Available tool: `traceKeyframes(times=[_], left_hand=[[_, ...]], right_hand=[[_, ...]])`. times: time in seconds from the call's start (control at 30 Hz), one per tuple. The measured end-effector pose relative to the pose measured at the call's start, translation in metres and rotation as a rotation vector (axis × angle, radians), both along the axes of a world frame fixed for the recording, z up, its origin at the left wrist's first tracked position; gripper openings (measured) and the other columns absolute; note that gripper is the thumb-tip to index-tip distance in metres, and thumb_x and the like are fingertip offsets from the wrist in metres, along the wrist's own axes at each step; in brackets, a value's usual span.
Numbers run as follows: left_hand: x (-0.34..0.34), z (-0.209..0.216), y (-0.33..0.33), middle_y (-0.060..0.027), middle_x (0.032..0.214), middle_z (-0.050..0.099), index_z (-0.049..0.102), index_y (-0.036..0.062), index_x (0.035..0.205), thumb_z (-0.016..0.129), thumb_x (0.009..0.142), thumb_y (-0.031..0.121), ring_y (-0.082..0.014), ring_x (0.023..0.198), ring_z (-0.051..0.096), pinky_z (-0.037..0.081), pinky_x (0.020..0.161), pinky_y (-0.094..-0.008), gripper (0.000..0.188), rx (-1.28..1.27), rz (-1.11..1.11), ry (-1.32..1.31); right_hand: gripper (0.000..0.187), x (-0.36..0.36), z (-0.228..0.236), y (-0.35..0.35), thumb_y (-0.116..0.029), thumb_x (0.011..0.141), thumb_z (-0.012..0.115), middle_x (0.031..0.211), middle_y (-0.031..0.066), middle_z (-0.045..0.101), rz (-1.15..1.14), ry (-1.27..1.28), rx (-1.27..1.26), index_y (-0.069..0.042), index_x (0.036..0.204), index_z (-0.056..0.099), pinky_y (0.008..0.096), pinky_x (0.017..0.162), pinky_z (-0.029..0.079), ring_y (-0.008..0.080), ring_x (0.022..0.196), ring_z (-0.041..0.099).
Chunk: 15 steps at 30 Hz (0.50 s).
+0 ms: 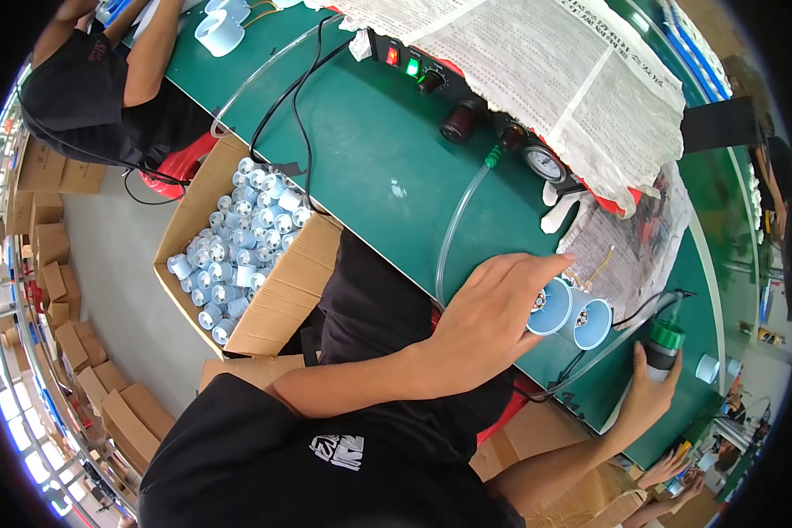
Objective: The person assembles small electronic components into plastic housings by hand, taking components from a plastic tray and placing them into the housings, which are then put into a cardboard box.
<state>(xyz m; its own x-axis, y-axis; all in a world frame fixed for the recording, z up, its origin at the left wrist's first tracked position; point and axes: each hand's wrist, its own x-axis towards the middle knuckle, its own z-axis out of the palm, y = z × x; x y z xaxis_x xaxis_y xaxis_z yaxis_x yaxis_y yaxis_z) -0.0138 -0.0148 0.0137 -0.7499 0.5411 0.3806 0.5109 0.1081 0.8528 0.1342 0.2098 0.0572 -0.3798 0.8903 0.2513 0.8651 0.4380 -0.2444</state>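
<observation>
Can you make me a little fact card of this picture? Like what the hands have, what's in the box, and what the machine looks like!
Left hand: holding a light-blue plastic cup
Beside that cup: second light-blue cup
Right hand: gripping a green-capped dark cylinder
Cardboard box: many small light-blue cups
Machine: black control panel with knobs, round gauge, red and green lights
Over the machine: newspaper
Clear tube: curves down from the panel
Tabletop: green
Upper left: another person in black

Machine (460, 117) and newspaper (656, 236) on green table (374, 150)
</observation>
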Motion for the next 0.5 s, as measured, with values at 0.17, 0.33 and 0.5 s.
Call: traceKeyframes(times=[0.17,0.33,0.5], left_hand=[[-0.005,0.006,0.002,-0.0142,0.119,0.054,0.040,0.0033,0.138,0.075,0.071,0.003,-0.0330,0.114,0.052,0.040,0.097,-0.0424,0.075,0.023,0.067,-0.048],[-0.001,0.005,0.001,-0.0160,0.125,0.052,0.039,0.0058,0.139,0.076,0.071,0.005,-0.0352,0.119,0.049,0.037,0.099,-0.0427,0.078,-0.049,0.049,-0.094],[0.002,0.004,0.004,-0.0157,0.126,0.051,0.038,0.0046,0.138,0.077,0.069,0.005,-0.0342,0.118,0.050,0.038,0.099,-0.0428,0.079,-0.006,0.021,-0.062]], right_hand=[[0.069,-0.001,0.000,-0.003,-0.028,0.080,0.078,0.123,0.0223,0.062,0.068,-0.057,0.008,-0.007,0.139,0.049,0.0398,0.093,0.046,0.0358,0.107,0.062],[0.069,0.023,0.016,0.008,-0.022,0.083,0.075,0.131,0.0226,0.056,0.173,-0.067,-0.055,-0.005,0.143,0.045,0.0410,0.101,0.041,0.0333,0.121,0.053],[0.039,-0.062,0.115,-0.008,-0.015,0.096,0.060,0.123,0.0145,0.061,0.481,0.319,0.039,-0.001,0.132,0.054,0.0322,0.094,0.046,0.0209,0.108,0.059]])
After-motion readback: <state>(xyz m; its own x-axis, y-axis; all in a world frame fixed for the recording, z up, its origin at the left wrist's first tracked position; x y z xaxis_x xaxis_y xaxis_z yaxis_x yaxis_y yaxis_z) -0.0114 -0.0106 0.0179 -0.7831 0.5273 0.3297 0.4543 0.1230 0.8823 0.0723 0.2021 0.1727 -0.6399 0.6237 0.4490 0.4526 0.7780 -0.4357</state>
